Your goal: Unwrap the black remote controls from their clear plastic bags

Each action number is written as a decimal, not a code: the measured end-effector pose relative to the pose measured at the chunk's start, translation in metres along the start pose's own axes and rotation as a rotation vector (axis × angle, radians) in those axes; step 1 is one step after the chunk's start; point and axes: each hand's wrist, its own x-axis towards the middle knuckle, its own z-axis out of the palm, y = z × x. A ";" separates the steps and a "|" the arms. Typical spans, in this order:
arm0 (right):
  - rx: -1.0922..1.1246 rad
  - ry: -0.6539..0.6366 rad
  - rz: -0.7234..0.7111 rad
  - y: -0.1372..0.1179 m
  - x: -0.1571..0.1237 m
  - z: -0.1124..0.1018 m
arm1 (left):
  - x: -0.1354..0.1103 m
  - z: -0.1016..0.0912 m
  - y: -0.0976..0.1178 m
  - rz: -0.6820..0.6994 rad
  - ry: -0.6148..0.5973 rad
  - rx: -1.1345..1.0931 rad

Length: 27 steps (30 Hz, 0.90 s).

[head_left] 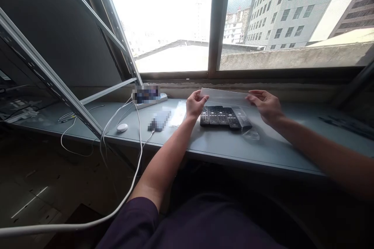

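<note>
Stretched between my two hands is a clear plastic bag [226, 96], raised a little above the desk. My left hand [195, 105] pinches its left end between thumb and fingers. At the other end, my right hand [264, 104] grips the bag's right edge. Just below the bag, several black remote controls [217, 116] lie side by side on the desk. The rightmost remote is in a clear plastic sleeve [248, 128] whose loose end spreads over the desk. My hands partly cover the far ends of the remotes.
The grey desk [280, 151] runs along a window. Left of my hands lie clear plastic bags [179, 113], a blurred-out device [159, 121] on a cable and a round white object [122, 127]. A power strip [162, 98] stands behind. A metal frame [67, 89] and white cable [137, 163] are at left.
</note>
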 end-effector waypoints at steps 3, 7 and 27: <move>0.014 -0.015 0.033 0.000 -0.002 0.000 | 0.001 0.001 0.000 -0.062 0.009 -0.141; 0.022 -0.047 0.062 0.000 -0.004 0.001 | 0.001 0.001 0.005 -0.161 0.040 -0.167; -0.389 -0.279 -0.507 -0.006 -0.034 0.013 | -0.015 0.007 0.004 0.476 -0.271 0.602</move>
